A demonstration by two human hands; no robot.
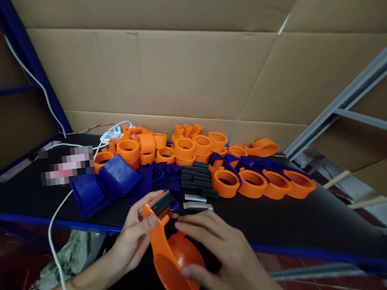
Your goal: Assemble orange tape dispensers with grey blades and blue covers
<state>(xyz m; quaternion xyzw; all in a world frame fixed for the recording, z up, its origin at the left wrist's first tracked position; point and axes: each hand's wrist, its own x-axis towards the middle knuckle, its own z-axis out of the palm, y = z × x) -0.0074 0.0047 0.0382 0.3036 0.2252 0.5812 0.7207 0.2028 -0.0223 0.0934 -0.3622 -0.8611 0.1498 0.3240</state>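
Observation:
In front of my body is an orange plastic tape dispenser frame with a wide ring at its lower end. My left hand grips its narrow upper end, thumb in front. A black ribbed piece sits at that end, beside the left fingers. My right hand is closed about the ring from the right, its thumb on the rim and its fingers over the far side. Just beyond the hands lie a stack of black strips and small silver-grey pieces.
Orange frames stand in rows on the black tabletop, which has a blue edge. Dark blue flat pieces are piled at left. A white power strip lies behind them. A white cable hangs over the front edge. Cardboard lines the back.

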